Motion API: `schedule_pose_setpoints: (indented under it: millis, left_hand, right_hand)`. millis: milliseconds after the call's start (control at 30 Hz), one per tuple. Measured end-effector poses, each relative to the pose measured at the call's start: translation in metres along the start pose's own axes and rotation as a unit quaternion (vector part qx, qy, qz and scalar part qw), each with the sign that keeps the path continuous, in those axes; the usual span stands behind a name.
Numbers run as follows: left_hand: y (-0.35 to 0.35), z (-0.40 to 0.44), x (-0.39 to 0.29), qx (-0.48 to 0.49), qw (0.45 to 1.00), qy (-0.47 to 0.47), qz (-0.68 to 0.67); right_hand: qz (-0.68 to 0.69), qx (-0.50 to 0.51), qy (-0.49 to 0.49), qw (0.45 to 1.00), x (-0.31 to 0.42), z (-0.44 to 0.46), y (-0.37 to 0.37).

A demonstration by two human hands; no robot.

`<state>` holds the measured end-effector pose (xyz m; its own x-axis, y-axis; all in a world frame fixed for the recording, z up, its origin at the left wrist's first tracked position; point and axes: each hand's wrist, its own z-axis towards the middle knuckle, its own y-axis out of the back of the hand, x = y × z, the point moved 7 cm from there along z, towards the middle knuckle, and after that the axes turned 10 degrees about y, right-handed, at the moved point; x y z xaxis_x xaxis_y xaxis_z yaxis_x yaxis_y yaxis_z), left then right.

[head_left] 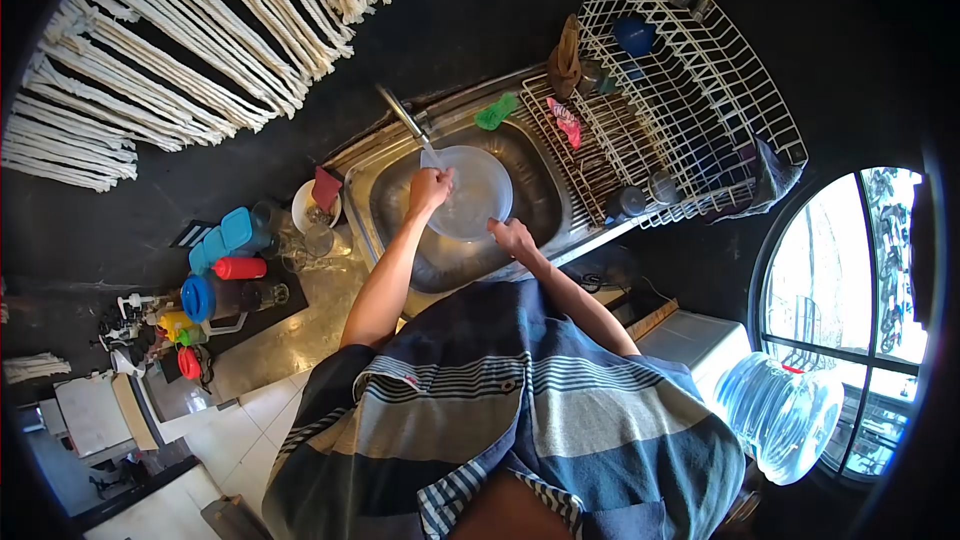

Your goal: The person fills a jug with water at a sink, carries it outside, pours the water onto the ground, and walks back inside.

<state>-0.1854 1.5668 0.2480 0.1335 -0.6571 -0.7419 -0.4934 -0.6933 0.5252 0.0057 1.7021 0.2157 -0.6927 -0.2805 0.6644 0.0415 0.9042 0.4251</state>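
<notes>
A translucent round plastic bowl (pixel 470 195) is held over the steel sink (pixel 545 240), below the faucet (pixel 403 116), where water seems to run into it. My left hand (pixel 431 190) is closed on the bowl's left rim, close to the faucet's mouth. On the bowl's lower right rim, my right hand (pixel 512 238) is closed with the thumb on top. The fingers under the rim are hidden. A green cloth or sponge (pixel 496 112) lies on the sink's back edge.
A white wire dish rack (pixel 690 70) stands right of the sink, holding a blue bowl (pixel 633 36) and cups. Left on the counter are a white bowl (pixel 302 208), blue containers (pixel 236 228) and a red bottle (pixel 240 268). A large water jug (pixel 785 410) stands at lower right.
</notes>
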Motion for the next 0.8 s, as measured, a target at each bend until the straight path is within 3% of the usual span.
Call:
schedule_pose_setpoints:
  millis: [200,267,400,600,667,800]
  left_hand:
    - [0.001,-0.008,-0.005,-0.025,0.996,-0.085,-0.007]
    - [0.010,-0.013,-0.012,-0.125,0.980,-0.140,0.067]
    - [0.012,-0.020,-0.021,-0.106,0.984,-0.106,0.098]
    - [0.004,-0.024,-0.019,-0.133,0.963,-0.202,0.122]
    - [0.003,-0.023,-0.012,-0.152,0.952,-0.256,0.067]
    - [0.008,-0.048,-0.030,-0.091,0.964,-0.243,0.059]
  right_hand:
    - [0.010,0.001,0.007,1.000,0.004,-0.005,0.003]
    - [0.013,0.003,0.015,1.000,0.004,-0.004,0.003]
    - [-0.002,-0.001,0.015,1.000,0.006,-0.005,0.003]
    - [-0.009,-0.006,0.013,1.000,0.003,0.000,0.002]
    - [0.001,-0.006,0.001,1.000,0.002,-0.001,0.001]
    - [-0.002,-0.004,0.006,1.000,-0.002,0.002,0.000]
